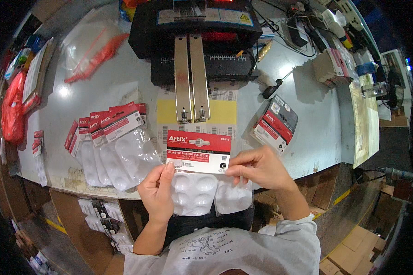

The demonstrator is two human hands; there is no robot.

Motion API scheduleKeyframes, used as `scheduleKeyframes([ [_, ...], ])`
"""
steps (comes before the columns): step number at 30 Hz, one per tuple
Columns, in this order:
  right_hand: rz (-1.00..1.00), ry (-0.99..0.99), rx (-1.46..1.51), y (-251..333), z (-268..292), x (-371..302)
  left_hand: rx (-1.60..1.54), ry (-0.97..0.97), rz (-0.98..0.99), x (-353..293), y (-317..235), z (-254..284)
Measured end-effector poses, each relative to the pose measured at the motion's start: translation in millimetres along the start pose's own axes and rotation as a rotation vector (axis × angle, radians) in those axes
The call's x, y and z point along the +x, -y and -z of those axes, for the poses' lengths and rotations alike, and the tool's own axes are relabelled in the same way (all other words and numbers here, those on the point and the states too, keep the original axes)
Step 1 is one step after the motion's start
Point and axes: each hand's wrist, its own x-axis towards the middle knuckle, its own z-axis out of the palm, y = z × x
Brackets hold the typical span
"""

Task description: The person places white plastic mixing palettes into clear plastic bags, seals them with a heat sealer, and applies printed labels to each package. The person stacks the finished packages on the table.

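Note:
A red, black and white header card is held up just in front of the machine's metal arms. Below it hangs a white plastic mixing palette with round wells, in a clear bag. My left hand pinches the card's lower left edge between thumb and finger. At the lower right corner, my right hand is closed on the card too. A second white palette shows beside the first, under my right hand; whether it shares the bag I cannot tell. To the left lie several bagged palettes with header cards, overlapping.
The black machine has two long metal arms reaching toward me. Stacked header cards and a black-handled tool sit at right. Clear bags lie back left. An open carton of packed palettes stands below the table edge.

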Motion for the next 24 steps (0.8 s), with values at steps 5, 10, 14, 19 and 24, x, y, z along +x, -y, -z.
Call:
scheduleKeyframes([
  [5,-0.003,0.033,0.311,-25,-10,5,0.020,0.040,0.054,0,9,2],
  [10,-0.016,-0.015,0.451,-20,-17,35,0.236,0.061,-0.051,25,22,-9],
  [14,0.074,-0.252,0.516,-14,-21,67,0.263,0.027,-0.117,62,32,-22],
  [19,0.072,-0.218,0.493,-20,-17,79,0.177,0.056,0.028,75,37,-26],
  [24,0.263,-0.350,0.114,-17,-9,69,0.498,0.000,-0.033,69,44,-7],
])
